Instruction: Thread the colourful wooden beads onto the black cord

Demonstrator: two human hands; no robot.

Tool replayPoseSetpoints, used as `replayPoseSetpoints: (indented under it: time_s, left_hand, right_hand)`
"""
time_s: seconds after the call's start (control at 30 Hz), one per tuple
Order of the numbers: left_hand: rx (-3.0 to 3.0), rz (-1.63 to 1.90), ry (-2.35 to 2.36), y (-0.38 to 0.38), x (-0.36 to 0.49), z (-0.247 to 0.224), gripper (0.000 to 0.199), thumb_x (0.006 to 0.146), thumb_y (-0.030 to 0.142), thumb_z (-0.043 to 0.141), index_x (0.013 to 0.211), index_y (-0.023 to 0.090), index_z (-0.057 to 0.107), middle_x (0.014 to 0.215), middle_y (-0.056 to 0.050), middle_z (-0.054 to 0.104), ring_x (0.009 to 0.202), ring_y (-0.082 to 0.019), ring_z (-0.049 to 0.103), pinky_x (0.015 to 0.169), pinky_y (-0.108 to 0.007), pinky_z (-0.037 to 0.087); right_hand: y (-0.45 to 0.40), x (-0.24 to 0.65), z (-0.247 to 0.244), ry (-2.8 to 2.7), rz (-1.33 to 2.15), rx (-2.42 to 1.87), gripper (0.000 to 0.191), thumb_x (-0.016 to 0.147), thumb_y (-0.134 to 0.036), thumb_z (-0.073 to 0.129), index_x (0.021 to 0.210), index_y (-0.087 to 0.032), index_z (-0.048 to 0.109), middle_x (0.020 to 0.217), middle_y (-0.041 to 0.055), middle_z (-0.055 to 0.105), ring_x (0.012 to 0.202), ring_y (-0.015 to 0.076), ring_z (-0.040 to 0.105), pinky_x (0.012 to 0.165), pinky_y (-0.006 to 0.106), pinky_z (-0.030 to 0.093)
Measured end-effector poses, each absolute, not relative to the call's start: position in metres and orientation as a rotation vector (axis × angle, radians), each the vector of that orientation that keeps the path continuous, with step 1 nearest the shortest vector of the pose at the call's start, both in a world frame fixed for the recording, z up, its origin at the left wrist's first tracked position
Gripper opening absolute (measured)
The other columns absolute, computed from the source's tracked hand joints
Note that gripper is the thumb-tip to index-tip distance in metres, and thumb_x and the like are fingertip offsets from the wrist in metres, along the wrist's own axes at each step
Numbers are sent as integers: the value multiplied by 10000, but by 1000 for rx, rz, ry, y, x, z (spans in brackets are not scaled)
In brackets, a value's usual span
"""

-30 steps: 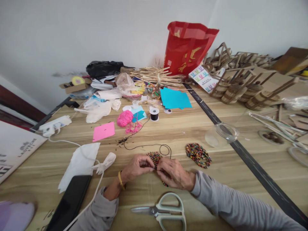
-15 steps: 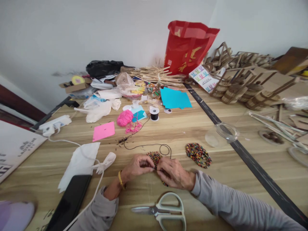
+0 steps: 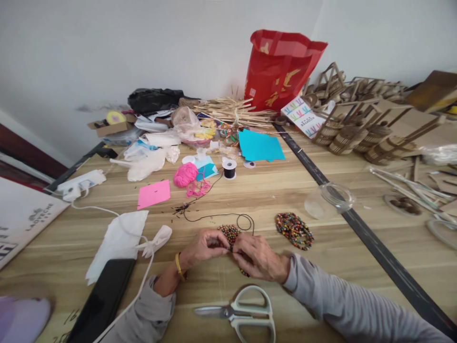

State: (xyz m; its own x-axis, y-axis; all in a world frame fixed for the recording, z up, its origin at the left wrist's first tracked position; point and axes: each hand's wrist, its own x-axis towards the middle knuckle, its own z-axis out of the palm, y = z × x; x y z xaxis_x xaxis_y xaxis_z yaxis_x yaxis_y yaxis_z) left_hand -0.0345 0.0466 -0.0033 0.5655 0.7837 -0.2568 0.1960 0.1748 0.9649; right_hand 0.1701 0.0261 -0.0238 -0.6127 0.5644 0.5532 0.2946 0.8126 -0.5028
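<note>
My left hand (image 3: 207,247) and my right hand (image 3: 257,257) meet fingertip to fingertip over the table, both pinching a thin black cord. Just behind them lies a small pile of multicoloured beads (image 3: 228,232). A few beads peek out under my right hand; whether they are on the cord is hidden. From my hands the black cord (image 3: 210,216) loops back across the wood towards a spool of black cord (image 3: 229,169). To the right rests a heap of strung beads (image 3: 294,231). Scissors with pale handles (image 3: 243,312) lie in front of my hands, blades pointing left.
At left are a black phone-like slab (image 3: 103,297), white paper (image 3: 119,243) and a white cable. Pink yarn (image 3: 185,175), pink paper (image 3: 154,194) and blue sheets (image 3: 261,145) lie farther back. A red bag (image 3: 282,71) and small woven baskets (image 3: 344,138) stand behind, right.
</note>
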Motion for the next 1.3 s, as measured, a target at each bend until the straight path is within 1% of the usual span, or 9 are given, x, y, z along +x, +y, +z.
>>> replayPoseSetpoints:
  time_s: [0.4, 0.57, 0.7, 1.07, 1.3]
  left_hand:
    - [1335, 531, 865, 48, -35, -12, 155, 671, 239, 721, 730, 120, 642, 695, -35, 641, 637, -136, 574, 636, -259, 444]
    - [1332, 529, 881, 48, -35, -11, 179, 660, 251, 730, 726, 110, 642, 697, -43, 640, 635, -142, 569, 636, -265, 439]
    - [1299, 545, 870, 48, -35, -10, 158, 650, 236, 739, 705, 126, 640, 702, -45, 651, 637, -143, 567, 646, -265, 438]
    - [1315, 543, 865, 47, -34, -6, 179, 666, 232, 728, 740, 107, 624, 734, -50, 656, 668, -140, 580, 677, -266, 452]
    - [1337, 559, 865, 48, -35, -8, 130, 673, 196, 711, 739, 111, 637, 720, -43, 651, 651, -130, 570, 655, -262, 458]
  right_hand:
    - [26, 170, -26, -2256, 510, -644, 71, 894, -149, 441, 850, -180, 487, 731, 43, 562, 658, 146, 504, 568, 242, 378]
    - [26, 170, -25, -2246, 531, -641, 76, 891, -138, 436, 852, -183, 483, 737, 42, 563, 656, 143, 501, 574, 242, 386]
    - [26, 170, -24, -2250, 539, -642, 76, 894, -138, 436, 857, -184, 484, 741, 42, 562, 656, 143, 498, 569, 240, 386]
    - [27, 170, -23, -2261, 555, -638, 79, 899, -137, 432, 862, -181, 486, 740, 41, 561, 658, 141, 504, 560, 233, 384]
    - [27, 170, -21, -2258, 563, -637, 75, 890, -132, 437, 866, -178, 491, 736, 45, 562, 658, 144, 507, 562, 237, 391]
